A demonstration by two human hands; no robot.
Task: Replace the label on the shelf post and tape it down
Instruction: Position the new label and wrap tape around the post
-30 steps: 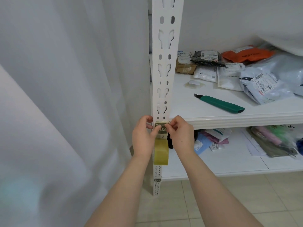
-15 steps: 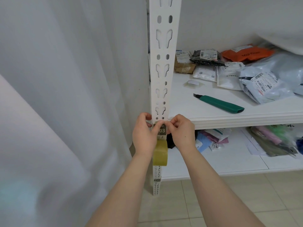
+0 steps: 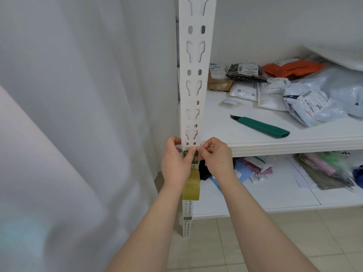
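A white slotted shelf post (image 3: 193, 75) runs down the middle of the head view. A dark label (image 3: 195, 159) with a white "3" lies against it at shelf height. My left hand (image 3: 176, 163) wraps the post's left edge, its thumb pressing across the label. My right hand (image 3: 215, 157) pinches the tape at the label's top right corner. A yellowish tape roll (image 3: 192, 185) hangs just below the label, between my wrists. Most of the label is hidden by my fingers.
A green utility knife (image 3: 261, 127) lies on the white shelf (image 3: 275, 142) to the right, behind it several mail parcels (image 3: 306, 95). More packets fill the lower shelf (image 3: 284, 199). A white curtain (image 3: 78, 114) hangs at the left. A tiled floor (image 3: 216, 252) is below.
Both hands stay at the label; my left thumb has slid further across it, covering more of the number. The camera has tilted slightly.
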